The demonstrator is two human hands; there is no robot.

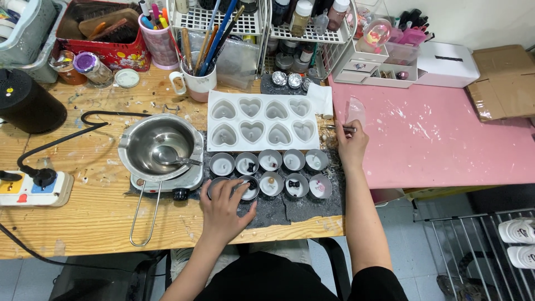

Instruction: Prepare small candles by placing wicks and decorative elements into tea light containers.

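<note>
My left hand (224, 207) rests over a small round tin cup (248, 187) in the near row, fingers spread on its rim. My right hand (350, 144) grips thin metal tweezers (336, 128) beside the right end of a white heart-shaped mould tray (262, 147). Two rows of small tin cups (295, 185) sit on a dark mat (301, 209) below the tray; some hold wax and tiny decorations.
A steel melting pot with a spoon (159, 149) sits on a small hotplate at left. A power strip (34, 188), black cylinder (27, 103), mug of brushes (199, 83), wire racks (217, 19), pink table (446, 145) and cardboard (504, 81) surround.
</note>
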